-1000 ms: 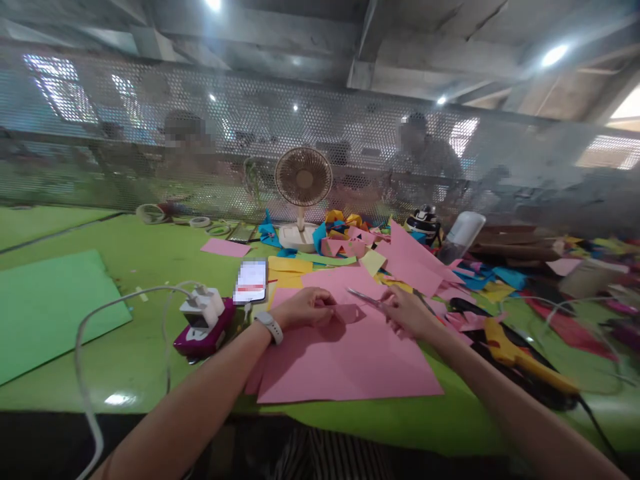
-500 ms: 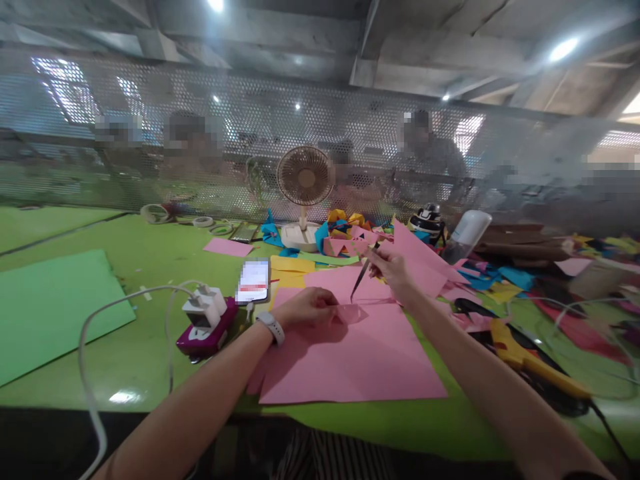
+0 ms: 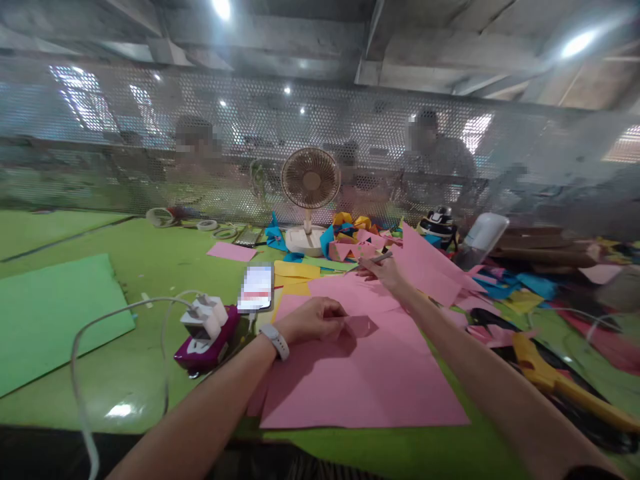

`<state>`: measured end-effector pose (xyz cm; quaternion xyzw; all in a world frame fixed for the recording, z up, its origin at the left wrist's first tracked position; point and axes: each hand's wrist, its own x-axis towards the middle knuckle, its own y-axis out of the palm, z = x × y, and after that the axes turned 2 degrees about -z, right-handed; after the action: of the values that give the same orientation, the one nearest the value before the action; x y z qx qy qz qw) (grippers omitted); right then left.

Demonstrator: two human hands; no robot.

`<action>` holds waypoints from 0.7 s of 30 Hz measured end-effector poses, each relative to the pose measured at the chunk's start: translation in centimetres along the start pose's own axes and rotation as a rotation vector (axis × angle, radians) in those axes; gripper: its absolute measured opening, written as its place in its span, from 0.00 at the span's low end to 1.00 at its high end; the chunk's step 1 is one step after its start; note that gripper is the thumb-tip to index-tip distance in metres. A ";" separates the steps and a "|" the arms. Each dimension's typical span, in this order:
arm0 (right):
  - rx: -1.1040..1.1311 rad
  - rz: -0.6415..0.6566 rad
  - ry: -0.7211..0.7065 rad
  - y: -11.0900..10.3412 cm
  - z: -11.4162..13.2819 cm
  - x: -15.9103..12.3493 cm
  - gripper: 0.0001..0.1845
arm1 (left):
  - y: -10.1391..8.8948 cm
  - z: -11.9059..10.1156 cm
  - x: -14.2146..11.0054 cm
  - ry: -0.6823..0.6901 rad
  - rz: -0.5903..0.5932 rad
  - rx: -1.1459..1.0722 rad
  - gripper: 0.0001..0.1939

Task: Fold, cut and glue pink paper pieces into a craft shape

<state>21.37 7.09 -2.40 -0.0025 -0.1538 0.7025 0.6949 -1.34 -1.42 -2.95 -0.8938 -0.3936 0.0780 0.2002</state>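
My left hand (image 3: 315, 320), with a pale watch on its wrist, is closed over a pink sheet (image 3: 370, 393). Its thumb and fingers pinch a small pink paper piece (image 3: 362, 325) that juts out to the right. Farther back, my right hand (image 3: 383, 275) is closed around dark, slim tweezers (image 3: 383, 257), which lie almost level with their tip to the left. The two hands are apart, and the tweezers do not touch the small piece. A second pink sheet (image 3: 345, 287) lies beneath the hands.
A phone (image 3: 256, 287) and a purple power adapter (image 3: 203, 353) with white chargers are on the left. A fan (image 3: 310, 183) stands behind. Coloured paper scraps (image 3: 350, 233) are heaped at the back. A yellow-handled tool (image 3: 560, 380) lies right; a green sheet (image 3: 60, 320) lies far left.
My right hand has drawn the tweezers up from the small paper piece, and they have swung from steep to nearly level. My left hand keeps its pinch. The view has shifted slightly.
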 end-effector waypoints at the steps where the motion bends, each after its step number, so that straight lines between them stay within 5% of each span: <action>1: 0.009 -0.025 -0.006 0.4 -0.4 0.4 0.20 | 0.0 0.0 0.0 0.005 0.000 0.003 0.10; 13: 0.020 -0.005 -0.025 5.8 -0.4 2.3 0.14 | 0.0 -0.5 0.0 0.024 -0.017 0.046 0.10; 21: -0.052 0.070 -0.040 6.7 0.2 1.3 0.16 | -0.1 -0.4 0.1 0.025 -0.007 0.050 0.10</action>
<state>14.76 8.37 -3.40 -0.0118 -0.1856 0.7222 0.6662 -1.23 -1.41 -2.51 -0.8879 -0.3923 0.0761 0.2278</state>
